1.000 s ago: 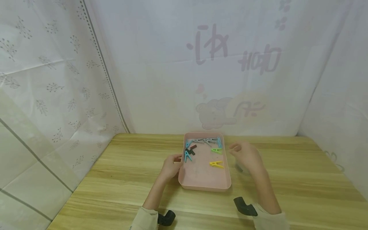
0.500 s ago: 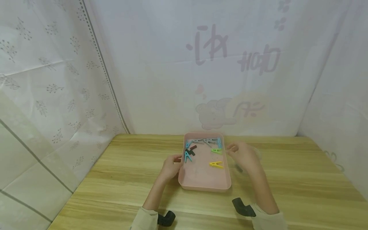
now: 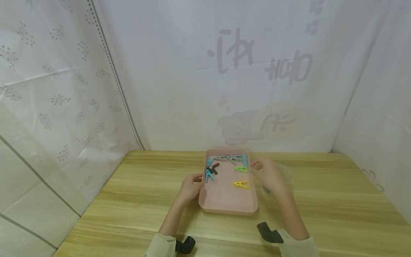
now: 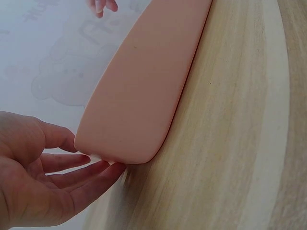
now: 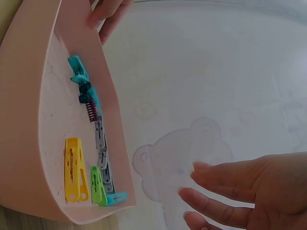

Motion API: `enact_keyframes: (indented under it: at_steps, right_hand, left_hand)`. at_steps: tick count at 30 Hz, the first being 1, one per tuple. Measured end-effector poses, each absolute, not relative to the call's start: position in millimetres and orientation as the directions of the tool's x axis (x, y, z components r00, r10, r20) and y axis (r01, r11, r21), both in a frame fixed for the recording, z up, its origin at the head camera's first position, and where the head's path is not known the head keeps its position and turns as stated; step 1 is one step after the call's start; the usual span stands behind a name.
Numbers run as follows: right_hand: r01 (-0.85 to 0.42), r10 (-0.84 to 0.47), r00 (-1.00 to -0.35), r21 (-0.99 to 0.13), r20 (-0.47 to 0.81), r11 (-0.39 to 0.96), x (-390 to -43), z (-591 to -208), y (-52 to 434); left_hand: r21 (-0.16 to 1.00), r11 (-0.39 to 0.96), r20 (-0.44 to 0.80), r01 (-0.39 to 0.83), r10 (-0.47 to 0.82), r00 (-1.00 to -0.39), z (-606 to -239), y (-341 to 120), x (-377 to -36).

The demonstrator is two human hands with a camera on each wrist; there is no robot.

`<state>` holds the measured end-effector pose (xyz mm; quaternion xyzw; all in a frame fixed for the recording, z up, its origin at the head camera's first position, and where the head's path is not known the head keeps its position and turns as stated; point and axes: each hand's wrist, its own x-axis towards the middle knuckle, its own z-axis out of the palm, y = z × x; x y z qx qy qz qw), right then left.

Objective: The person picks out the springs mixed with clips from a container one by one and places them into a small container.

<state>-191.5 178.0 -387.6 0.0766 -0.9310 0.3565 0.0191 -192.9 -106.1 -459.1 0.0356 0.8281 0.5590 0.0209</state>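
White printed sheeting (image 3: 179, 82) hangs on three sides of a pale wooden bench (image 3: 135, 200), and near the middle of that bench sits a shallow pink tray (image 3: 224, 205) with its long axis running away from the person. The left hand (image 3: 191, 185) rests against the tray's left wall, fingers (image 4: 76, 175) straight and touching the outer corner without curling round it, as the left wrist view shows. The right hand (image 3: 268, 175) hovers just beside the tray's right rim, fingers loosely spread and holding nothing; the right wrist view shows them bare and apart. Inside the tray lie the clothes pegs: a row of grey pegs (image 3: 228, 157) and blue ones along the far wall, a teal peg (image 3: 209, 175) and a dark peg (image 3: 214, 167) near the left wall, a green peg (image 3: 242, 168) close to the right-hand fingertips, and a yellow peg (image 3: 241, 184) lying alone further toward the person. The risk, as I judge it, is that the left hand only props the tray rather than gripping it, so a reach over the right rim could nudge the light tray sideways and slide the pegs together. Picking the green peg may also snag the blue one beside it.
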Motion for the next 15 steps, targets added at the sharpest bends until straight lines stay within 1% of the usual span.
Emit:
enact_keyframes:
  at_steps: [15]
  right_hand:
    - [-0.151, -0.142, -0.988, -0.657, 0.067, 0.739, -195.0, -385.5, 168.2]
  left_hand:
    - [0.932, 0.36, 0.001, 0.03, 0.079, -0.997, -459.4, -106.3, -193.2]
